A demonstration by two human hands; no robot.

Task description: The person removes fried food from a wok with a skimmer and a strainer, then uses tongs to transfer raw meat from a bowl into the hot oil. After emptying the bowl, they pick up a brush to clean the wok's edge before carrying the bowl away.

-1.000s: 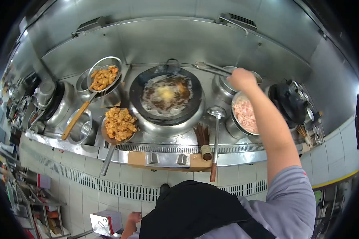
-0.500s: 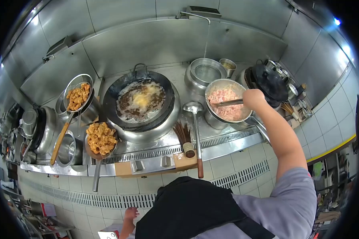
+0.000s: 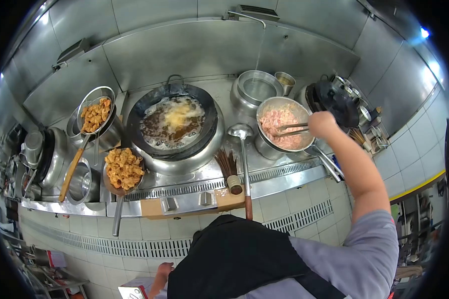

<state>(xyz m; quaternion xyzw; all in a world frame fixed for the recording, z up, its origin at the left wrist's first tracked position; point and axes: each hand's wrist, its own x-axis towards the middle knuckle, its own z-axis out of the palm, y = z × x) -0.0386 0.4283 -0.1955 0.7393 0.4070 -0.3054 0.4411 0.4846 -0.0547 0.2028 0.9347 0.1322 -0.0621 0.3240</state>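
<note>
My right hand is closed round metal tongs, whose spread tips reach into the pale pink raw meat in a round metal pan. That pan rests on top of a metal pot. Down at the lower left, beside the black apron, my left hand hangs low, touching no cookware; its fingers are partly visible and look spread. Left of the pan, a black wok holds bubbling oil with a pale, foamy patch in it.
Fried pieces fill a strainer with a wooden handle and a second ladle at the left. A long ladle and a bamboo brush lie between wok and pan. A water pot stands behind; another dark wok is at right.
The tongs' arms have come apart over the meat, and my right hand has shifted slightly right and down. The whole view has moved a little.
</note>
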